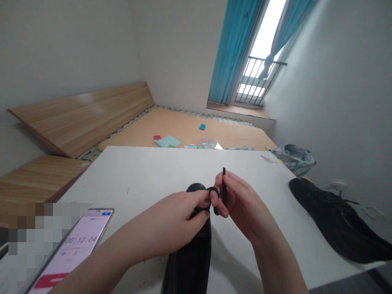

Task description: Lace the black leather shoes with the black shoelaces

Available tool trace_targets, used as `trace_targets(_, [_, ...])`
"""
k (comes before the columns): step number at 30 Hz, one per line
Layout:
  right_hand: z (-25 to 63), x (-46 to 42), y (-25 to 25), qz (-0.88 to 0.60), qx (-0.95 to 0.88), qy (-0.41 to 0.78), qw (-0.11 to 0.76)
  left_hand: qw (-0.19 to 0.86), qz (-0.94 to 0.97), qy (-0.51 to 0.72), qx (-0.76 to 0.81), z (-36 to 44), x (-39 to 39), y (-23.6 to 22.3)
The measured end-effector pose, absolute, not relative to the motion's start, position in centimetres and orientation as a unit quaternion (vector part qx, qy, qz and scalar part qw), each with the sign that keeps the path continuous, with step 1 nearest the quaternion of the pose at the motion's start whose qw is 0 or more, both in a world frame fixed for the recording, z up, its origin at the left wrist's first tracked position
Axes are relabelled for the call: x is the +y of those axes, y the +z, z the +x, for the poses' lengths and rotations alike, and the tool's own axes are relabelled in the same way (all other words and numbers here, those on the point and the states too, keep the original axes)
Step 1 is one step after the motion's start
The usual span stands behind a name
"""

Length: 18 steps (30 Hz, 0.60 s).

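A black shoe stands on the white table in front of me, toe pointing away. Over its upper part, my left hand is closed, with thumb and fingertips pinching the black shoelace close to the shoe. Just right of it, my right hand is closed on the lace's other stretch, and a straight dark end sticks up between thumb and fingers. A loop of lace runs between both hands. The lacing under my left hand is mostly hidden.
A second black shoe with laces lies at the table's right edge. At left is a phone showing a timer. Behind the table, a bed board holds a light-blue booklet; a plastic bag sits at right.
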State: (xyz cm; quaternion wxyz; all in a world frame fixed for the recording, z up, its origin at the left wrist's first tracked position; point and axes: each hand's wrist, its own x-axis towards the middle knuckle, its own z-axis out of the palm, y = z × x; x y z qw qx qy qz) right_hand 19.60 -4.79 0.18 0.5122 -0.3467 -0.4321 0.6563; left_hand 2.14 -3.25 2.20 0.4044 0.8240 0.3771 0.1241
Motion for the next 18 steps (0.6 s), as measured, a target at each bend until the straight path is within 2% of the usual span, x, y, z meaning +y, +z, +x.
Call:
trace_targets(2, [19.9,-4.7,0.1,-0.39,-0.466,0.614,0.505,0.45,0.803,0.124,0.372,2.2,-2.9,1.8])
trace_targets(7, [21.3,-3.9,-0.4,-0.522,-0.52,0.368,0.566,0.496,0.767,0.157,0.377,2.2,-2.0,1.6])
trace_targets(9, [21.9,-3.5,-0.5,-0.502,-0.5,0.371,0.6,0.518,0.752,0.165,0.373,2.4,-1.9,1.6])
trace_targets(11, [22.7,-3.1,-0.6,-0.451,-0.448,0.44,0.634,0.531,0.738,0.191,0.371,2.4,-1.7,1.6])
trace_targets(14, [24.5,-2.7,-0.7,-0.395,-0.362,0.505,0.677,0.575,0.671,0.305,0.355,2.1,-1.1,1.5])
trace_targets(18, [26.9,-3.3,-1.8,-0.456,-0.406,0.427,0.667,0.619,0.549,0.438,0.349,1.0,0.2,2.0])
